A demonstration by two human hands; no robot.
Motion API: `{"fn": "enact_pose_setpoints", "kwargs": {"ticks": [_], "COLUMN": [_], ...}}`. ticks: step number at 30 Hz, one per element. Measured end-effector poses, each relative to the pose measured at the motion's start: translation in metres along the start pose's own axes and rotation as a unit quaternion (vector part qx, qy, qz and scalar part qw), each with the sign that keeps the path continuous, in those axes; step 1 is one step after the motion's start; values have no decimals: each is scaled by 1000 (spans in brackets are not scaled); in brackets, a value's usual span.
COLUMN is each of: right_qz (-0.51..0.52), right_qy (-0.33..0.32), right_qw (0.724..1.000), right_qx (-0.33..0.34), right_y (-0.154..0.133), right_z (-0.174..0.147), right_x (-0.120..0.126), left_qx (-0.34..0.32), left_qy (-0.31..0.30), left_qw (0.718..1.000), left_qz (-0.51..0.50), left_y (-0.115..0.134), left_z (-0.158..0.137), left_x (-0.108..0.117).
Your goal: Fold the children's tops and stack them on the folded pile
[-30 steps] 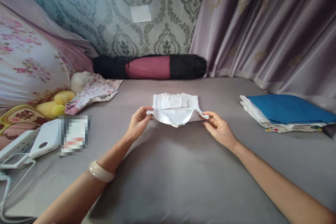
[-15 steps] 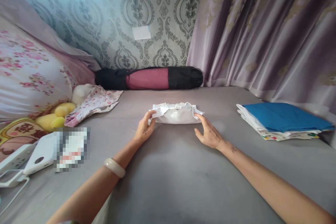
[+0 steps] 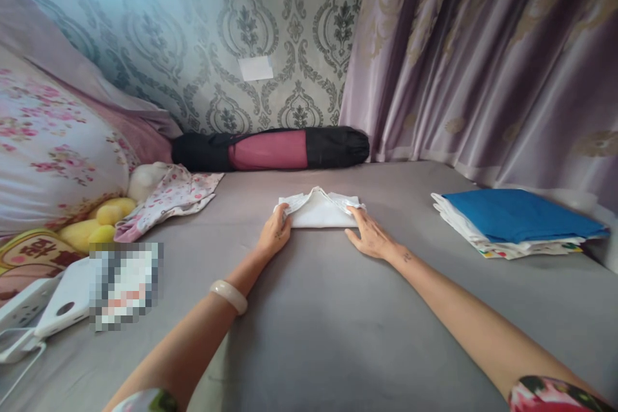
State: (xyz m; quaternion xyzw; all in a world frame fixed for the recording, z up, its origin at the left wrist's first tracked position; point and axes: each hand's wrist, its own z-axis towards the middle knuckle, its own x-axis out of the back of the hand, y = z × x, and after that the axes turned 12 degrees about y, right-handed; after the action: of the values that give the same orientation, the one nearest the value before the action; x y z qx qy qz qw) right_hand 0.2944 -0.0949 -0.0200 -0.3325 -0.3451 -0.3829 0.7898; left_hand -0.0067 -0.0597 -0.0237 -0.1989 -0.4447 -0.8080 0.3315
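Observation:
A folded white garment (image 3: 322, 215) lies on the grey bed sheet, its upper layer rising to a small peak at the back; which kind of garment it is I cannot tell. At its left end my left hand (image 3: 275, 232) is closed on the edge, thumb in front. My right hand (image 3: 373, 235) has its fingers on the gathered right corner, and its thumb sticks out near the front edge. Some of the fingers on both hands are hidden by the cloth and the hands themselves.
A folded stack with a blue cloth (image 3: 524, 212) on top lies right. A black and pink roll bag (image 3: 268, 149) rests along the wall. At left are a floral cloth (image 3: 181, 196), yellow plush toy (image 3: 99, 222), white power bank (image 3: 72, 296) and power strip (image 3: 24, 306).
The garment's top layer has shifted: a smooth white front now shows and a peak stands at the back. Both hands keep to its ends, the right a little further in.

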Motion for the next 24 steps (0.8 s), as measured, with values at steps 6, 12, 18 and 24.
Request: {"fn": "enact_pose_setpoints", "kwargs": {"ticks": [6, 12, 18, 24], "right_qz": [16, 22, -5, -123], "right_qy": [7, 13, 22, -54], "right_qw": [999, 998, 996, 982], "right_qx": [-28, -51, -81, -136], "right_y": [5, 4, 3, -1], "right_z": [4, 9, 14, 20], "right_x": [-8, -12, -17, -15], "left_qx": [40, 51, -2, 70], "left_qy": [5, 8, 12, -61], "left_qw": [999, 998, 992, 969], "left_qz": [13, 43, 127, 229], "left_y": [0, -6, -5, 6], "left_z": [7, 16, 20, 22], "left_x": [-6, -13, -19, -10]}}
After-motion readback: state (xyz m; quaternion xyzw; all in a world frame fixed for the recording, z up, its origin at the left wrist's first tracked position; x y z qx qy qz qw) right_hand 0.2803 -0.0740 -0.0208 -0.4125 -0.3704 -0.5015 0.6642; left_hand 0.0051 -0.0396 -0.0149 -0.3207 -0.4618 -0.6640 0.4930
